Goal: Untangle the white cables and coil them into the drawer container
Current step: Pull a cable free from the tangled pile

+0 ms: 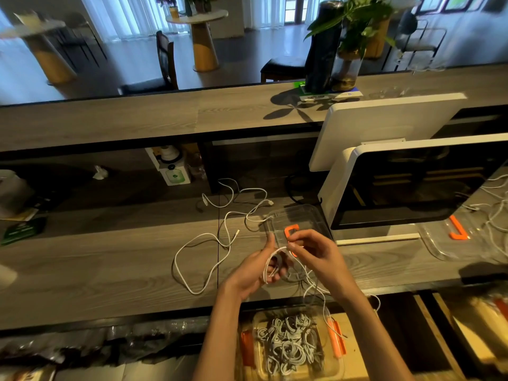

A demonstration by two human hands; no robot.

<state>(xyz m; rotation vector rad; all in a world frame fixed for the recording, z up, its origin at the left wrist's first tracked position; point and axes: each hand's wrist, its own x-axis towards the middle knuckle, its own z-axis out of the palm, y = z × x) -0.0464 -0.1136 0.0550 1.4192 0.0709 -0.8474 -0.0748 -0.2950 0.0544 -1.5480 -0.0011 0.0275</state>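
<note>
Across the grey wooden counter [110, 270], at the frame's centre, loose white cables [220, 237] sprawled left of your hands, while the drawer container [291, 345] sat at bottom centre, full of coiled cords. Your left hand [258, 270] curled round a small coil [270, 266] of thin white cable. Your right hand [316, 254] pinched that cable's top strand between fingertips.
</note>
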